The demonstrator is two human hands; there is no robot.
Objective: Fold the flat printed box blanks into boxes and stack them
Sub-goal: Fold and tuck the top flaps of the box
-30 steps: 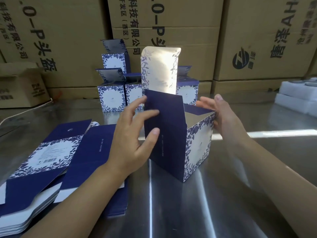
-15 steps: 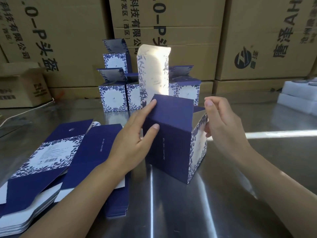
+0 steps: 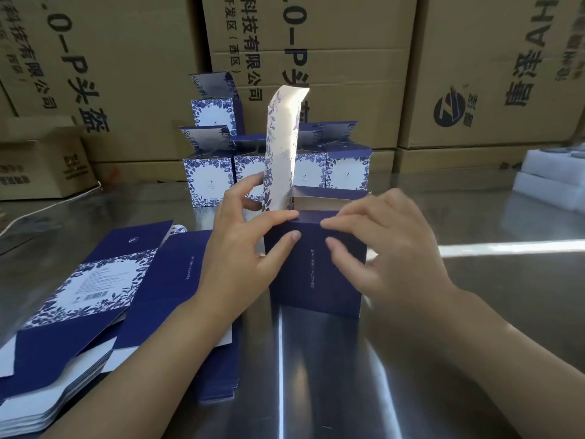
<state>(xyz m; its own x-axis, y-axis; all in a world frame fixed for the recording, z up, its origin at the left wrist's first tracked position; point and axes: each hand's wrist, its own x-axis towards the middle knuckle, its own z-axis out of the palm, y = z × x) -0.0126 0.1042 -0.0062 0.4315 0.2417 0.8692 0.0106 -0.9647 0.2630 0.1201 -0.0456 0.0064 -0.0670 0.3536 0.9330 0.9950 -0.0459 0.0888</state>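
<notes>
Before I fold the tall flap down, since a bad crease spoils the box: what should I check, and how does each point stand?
1. Box stands upright on the table: ok.
2. Left hand and right hand press its top front edge, steadying it: ok.
3. Near flap pressed inward: ok.
4. Tall flap upright, not yet folded: ok.
5. Far flap fully folded in: cannot tell.
6. Inside of box clear: cannot tell, hidden.
</notes>
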